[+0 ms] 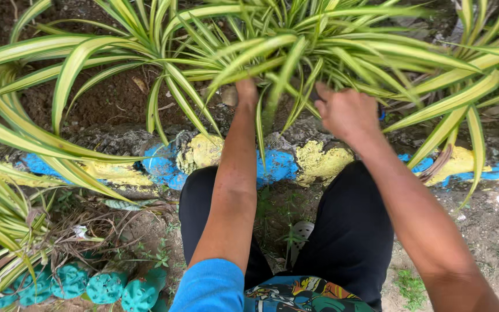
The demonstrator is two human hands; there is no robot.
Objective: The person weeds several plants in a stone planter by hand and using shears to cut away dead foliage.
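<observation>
Behind the painted stone edging (272,164), both hands went deep into the striped-leaf plant (284,52) — left hand (246,92) closed on its base, right hand (345,112) parting leaves beside it, its grip hidden — gathering the clump.

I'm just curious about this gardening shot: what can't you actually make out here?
- Head view: the left hand's fingers, buried among the striped leaves.
- Head view: the right hand's fingertips and whatever they grip, covered by leaves.
- Head view: the plant's base and roots, behind both hands and foliage.
- Head view: the right elbow, cut off by the bottom edge.
</observation>
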